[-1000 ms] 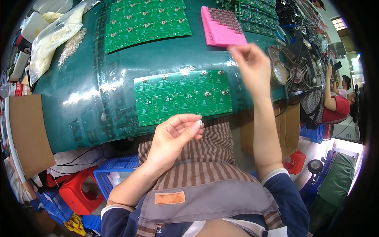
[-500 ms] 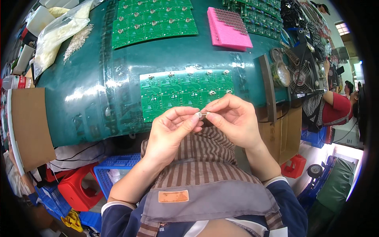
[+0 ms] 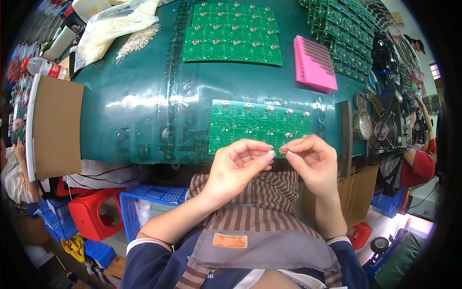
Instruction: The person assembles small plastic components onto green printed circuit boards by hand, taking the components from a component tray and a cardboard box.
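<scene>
Over the near edge of a green circuit board (image 3: 224, 142), both my hands pinch small parts, a little apart from each other. My left hand (image 3: 236, 168) has thumb and fingertips closed on a small whitish piece (image 3: 272, 153). Between thumb and forefinger my right hand (image 3: 315, 164) grips a small part with thin metal leads (image 3: 283, 151), which point toward the left hand. Its body is mostly hidden by the fingers. The board lies flat, with a row of round metal components along its far edge and another near its right side.
More populated green boards (image 3: 233, 33) lie at the back. A pink foam block (image 3: 305, 72) full of small parts sits right of them, near stacked boards (image 3: 346, 43). Loose small parts (image 3: 139, 42) and a plastic bag (image 3: 113, 31) are at back left. A fan (image 3: 382, 130) stands right.
My hands have drawn apart: the whitish piece in the left and the leaded part in the right, which were together, are now separated. The view has shifted, moving the scene rightward and down.
</scene>
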A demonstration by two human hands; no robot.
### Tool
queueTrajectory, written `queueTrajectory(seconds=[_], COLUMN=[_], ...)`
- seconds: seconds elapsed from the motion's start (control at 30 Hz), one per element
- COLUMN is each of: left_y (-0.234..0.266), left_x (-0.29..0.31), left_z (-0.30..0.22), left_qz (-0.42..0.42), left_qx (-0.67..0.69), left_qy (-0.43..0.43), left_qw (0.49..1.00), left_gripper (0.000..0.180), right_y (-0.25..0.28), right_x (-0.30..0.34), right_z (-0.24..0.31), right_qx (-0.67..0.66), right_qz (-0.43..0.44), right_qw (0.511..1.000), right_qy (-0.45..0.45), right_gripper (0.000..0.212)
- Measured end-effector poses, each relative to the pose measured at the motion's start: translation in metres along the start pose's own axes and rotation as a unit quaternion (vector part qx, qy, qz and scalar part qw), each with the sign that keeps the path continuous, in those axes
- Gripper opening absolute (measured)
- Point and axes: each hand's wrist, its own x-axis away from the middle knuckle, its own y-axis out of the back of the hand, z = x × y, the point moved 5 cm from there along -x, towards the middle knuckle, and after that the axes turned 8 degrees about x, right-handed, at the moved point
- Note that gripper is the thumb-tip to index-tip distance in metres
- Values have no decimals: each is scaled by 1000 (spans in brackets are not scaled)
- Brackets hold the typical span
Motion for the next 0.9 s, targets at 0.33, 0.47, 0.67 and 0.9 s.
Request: queueTrajectory(seconds=[0.33,0.47,0.67,0.9], left_y=[4,5,3,12], left_x=[-3,-3,-1,-59], left_z=[0,1,-12,-147], left_qz=[6,11,24,31], left_qx=[-4,-8,-68,-567], left_qy=[17,17,33,-315], left_qw=[1000,1000,997,761], left_gripper=[23,24,26,19], right_y=[-9,-8,-11,-5], right_x=[-4,-5,-8,-15], right_z=[3,7,7,5], right_qx=[15,101,123,192], right_qz=[19,25,58,22], right_qw=[1000,994,989,978], right_qy=[7,32,63,83], right_gripper=[11,11,11,13])
